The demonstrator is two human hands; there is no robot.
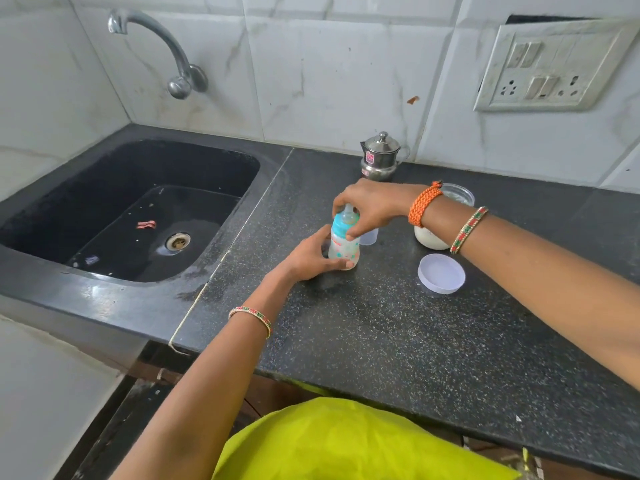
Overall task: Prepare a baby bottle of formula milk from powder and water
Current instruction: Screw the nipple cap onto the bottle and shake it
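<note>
A small baby bottle (343,249) with a blue collar and teat stands upright on the black speckled counter (398,341). My left hand (310,258) grips its lower body from the left. My right hand (372,207) comes from above and grips the blue collar and teat. Behind the bottle a clear cap (369,237) is partly hidden by my right hand. A jar of white powder (431,239) sits to the right, mostly covered by my right wrist. Its white lid (441,273) lies on the counter in front of it.
A steel pot with a lid (381,157) stands at the back by the tiled wall. A black sink (138,209) with a tap (166,46) lies to the left. A clear container (459,195) sits behind my right wrist. A switchboard (550,64) is on the wall.
</note>
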